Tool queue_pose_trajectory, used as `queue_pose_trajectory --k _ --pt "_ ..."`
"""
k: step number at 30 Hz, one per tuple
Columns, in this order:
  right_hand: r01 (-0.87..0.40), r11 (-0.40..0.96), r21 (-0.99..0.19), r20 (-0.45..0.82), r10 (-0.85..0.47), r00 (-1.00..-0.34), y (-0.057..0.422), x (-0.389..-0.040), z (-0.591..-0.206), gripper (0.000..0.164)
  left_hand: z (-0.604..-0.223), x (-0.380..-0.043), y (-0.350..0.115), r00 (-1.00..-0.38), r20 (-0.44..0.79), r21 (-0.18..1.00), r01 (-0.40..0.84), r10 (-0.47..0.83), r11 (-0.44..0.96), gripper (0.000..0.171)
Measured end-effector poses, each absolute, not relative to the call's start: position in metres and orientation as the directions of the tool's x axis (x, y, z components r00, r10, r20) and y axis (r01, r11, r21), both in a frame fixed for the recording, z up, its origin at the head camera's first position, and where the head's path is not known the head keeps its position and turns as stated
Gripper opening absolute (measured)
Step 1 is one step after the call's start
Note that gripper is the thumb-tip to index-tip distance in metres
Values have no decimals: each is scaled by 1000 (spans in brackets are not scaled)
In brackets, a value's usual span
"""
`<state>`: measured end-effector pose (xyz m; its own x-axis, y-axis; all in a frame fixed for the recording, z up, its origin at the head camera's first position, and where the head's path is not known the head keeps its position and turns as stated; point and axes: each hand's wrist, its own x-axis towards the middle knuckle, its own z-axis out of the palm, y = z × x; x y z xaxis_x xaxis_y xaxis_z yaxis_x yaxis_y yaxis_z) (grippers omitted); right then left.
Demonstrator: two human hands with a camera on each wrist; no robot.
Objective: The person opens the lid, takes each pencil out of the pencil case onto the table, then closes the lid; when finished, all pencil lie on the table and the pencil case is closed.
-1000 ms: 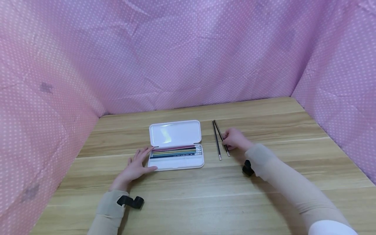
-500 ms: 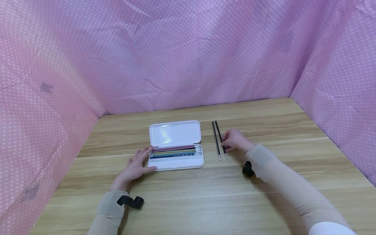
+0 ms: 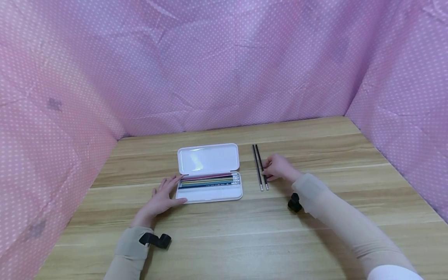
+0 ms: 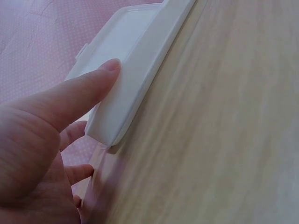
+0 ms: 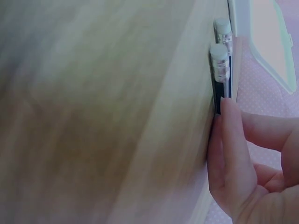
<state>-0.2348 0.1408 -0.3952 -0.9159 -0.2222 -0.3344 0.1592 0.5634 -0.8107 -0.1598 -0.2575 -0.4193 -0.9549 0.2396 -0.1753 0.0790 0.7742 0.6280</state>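
A white pencil case (image 3: 210,196) lies with its lid (image 3: 209,159) raised, and several coloured pencils (image 3: 210,181) lie side by side inside it. At its left end rests my left hand (image 3: 161,199), fingers spread; in the left wrist view the thumb (image 4: 88,91) touches the case's front wall. Right of the case, two dark pencils with white erasers lie nearly parallel on the table. My right hand (image 3: 279,167) pinches the right-hand pencil (image 3: 259,157) near its eraser end. The left-hand pencil (image 3: 257,167) lies beside it, untouched.
The wooden table (image 3: 224,237) carries all of this. Pink dotted cloth (image 3: 224,77) hangs behind and at both sides. A black strap mount (image 3: 157,240) sits on the left wrist, with another black mount (image 3: 294,203) at the right wrist.
The right-hand pencil has turned and slid left under my right hand, going from touching tips in a narrow V to nearly parallel with the other pencil. My left hand stays put.
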Motion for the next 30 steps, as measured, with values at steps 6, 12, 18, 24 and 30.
queue_pose_trajectory --k 6,12,18,24,30 --pt "166 558 -813 -338 -221 -915 140 -234 -394 21 -420 -160 -258 -955 -170 630 85 244 772 87" --pt "179 556 -812 -349 -216 -912 140 -235 -394 20 -420 -160 -258 -957 -161 620 92 240 779 87" --pt "161 578 -800 -348 -230 -909 141 -238 -388 18 -420 -159 -257 -957 -159 626 91 242 774 87" --pt "116 608 -786 -322 -242 -915 138 -240 -375 17 -420 -159 -257 -955 -165 636 87 245 767 87" --pt "69 613 -787 -290 -269 -918 130 -238 -363 22 -421 -160 -257 -957 -162 634 86 241 769 87"
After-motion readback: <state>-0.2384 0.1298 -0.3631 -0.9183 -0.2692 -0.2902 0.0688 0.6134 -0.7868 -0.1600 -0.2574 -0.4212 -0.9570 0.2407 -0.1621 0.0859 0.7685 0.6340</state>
